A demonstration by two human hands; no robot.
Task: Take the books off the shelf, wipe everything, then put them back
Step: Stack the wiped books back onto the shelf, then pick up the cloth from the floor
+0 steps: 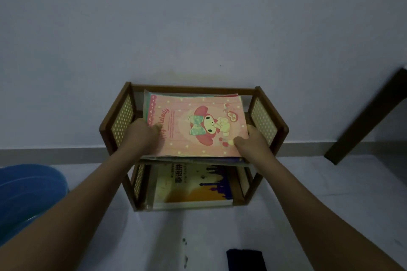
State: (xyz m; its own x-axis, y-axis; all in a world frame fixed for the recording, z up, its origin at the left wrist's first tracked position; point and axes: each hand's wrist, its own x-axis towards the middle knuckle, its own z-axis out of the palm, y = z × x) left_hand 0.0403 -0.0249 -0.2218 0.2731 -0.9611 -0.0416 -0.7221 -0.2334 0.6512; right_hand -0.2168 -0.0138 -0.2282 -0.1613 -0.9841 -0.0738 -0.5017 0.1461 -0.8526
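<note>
A small two-tier wooden shelf [274, 132] with dark brown frame and pale woven side panels stands on the pale floor [319, 193] against the light wall [198, 17]. On its upper tier lies a flat stack of thin books, topped by a pink booklet with a cartoon rabbit cover [196, 125]. The stack fills most of the tier between the two side panels.

Your left hand [145, 133] grips the left edge of the stack, thumb on the pink cover and fingers curled under the edge, just beside the left side panel. Your right hand [251, 141] grips the near right corner of the same stack, thumb lying on the cover and fingers wrapped round the right edge. Both forearms reach in from the near side.

On the lower tier lies a yellow and orange book with dark purple building silhouettes [193, 185], flat on other items whose details you cannot tell.

A blue plastic basin [28, 193] sits on the floor at the near left. A dark folded cloth [245, 259] lies on the floor at the near edge, right of centre. A dark brown wooden furniture piece [370, 116] slants in at the far right.
</note>
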